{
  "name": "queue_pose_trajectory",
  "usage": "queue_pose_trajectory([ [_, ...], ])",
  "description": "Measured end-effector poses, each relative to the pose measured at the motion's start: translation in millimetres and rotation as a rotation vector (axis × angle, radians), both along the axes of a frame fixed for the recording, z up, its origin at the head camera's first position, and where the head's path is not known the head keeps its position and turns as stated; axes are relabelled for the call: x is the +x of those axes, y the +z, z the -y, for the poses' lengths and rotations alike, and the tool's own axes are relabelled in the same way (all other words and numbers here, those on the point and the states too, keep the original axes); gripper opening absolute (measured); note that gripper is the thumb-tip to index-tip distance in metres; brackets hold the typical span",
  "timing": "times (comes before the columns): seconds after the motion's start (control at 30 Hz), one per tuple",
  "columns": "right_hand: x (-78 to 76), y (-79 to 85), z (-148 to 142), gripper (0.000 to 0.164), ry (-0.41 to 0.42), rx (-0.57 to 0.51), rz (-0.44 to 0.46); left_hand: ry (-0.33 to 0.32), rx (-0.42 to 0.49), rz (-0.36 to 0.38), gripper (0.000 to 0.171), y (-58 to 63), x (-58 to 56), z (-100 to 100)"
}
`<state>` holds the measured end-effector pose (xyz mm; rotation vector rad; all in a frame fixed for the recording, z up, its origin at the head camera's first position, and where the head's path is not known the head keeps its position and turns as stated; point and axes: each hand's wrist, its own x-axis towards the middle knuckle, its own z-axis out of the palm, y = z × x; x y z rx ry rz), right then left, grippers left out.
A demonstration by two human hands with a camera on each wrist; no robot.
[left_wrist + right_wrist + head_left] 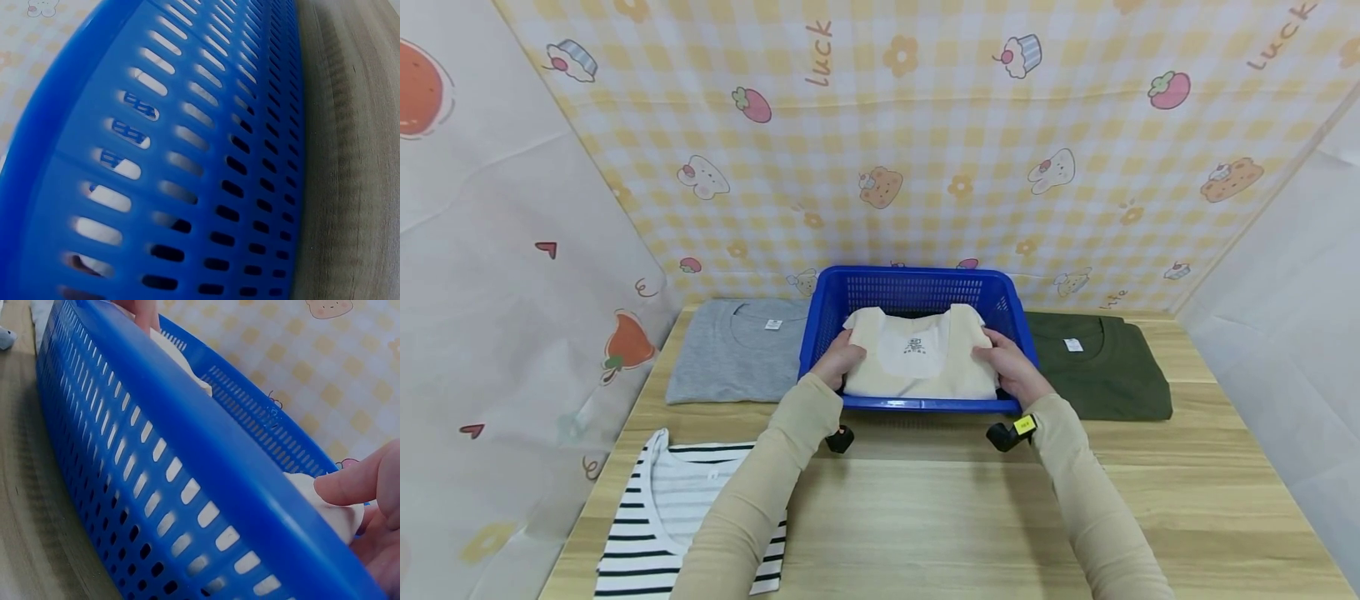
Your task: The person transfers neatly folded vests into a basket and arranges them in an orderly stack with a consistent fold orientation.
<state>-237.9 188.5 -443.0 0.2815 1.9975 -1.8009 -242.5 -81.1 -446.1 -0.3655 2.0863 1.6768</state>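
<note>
A folded cream shirt (916,354) with a white inner back and a dark printed neck label lies inside a blue plastic basket (917,405). My left hand (841,358) grips the shirt's left side, thumb on top. On the opposite side my right hand (1013,367) pinches the edge, and the right wrist view shows its thumb over the cream fabric (309,487). Fingers beneath the shirt are mostly hidden. The left wrist view is filled by the slotted basket wall (206,125), with pale cloth showing through the slots.
A folded grey shirt (722,354) lies left of the basket, and a folded dark green shirt (1101,367) lies right of it. A striped white top (647,533) sits at the front left of the wooden table (925,517). A checked cloth backdrop (880,167) stands behind.
</note>
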Motion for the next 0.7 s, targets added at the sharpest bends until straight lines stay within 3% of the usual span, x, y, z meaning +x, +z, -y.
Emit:
queue_pose_trajectory([
  [0.13, 0.7, 0.2, -0.3, 0.058, 0.007, 0.003, 0.003, -0.027, 0.001, -0.017, 0.058, 0.0, 2.4, 3.0],
  [0.27, 0.5, -1.6, -1.3, 0.06, 0.016, 0.005, 0.001, -0.041, 0.002, -0.002, 0.059, 19.2, 12.9, 2.3],
  [0.37, 0.6, -2.8, -1.6, 0.06, 0.025, 0.001, 0.001, -0.023, 0.002, 0.039, 0.061, 21.3, 11.4, 1.0],
  [0.53, 1.1, -2.4, -1.3, 0.06, 0.034, 0.005, 0.012, -0.003, -0.037, 0.034, 0.064, -13.0, -7.0, 2.8],
  [0.7, 1.0, -0.4, -0.9, 0.062, 0.022, 0.01, 0.024, -0.021, -0.055, 0.021, 0.081, -83.6, -45.1, 13.5],
])
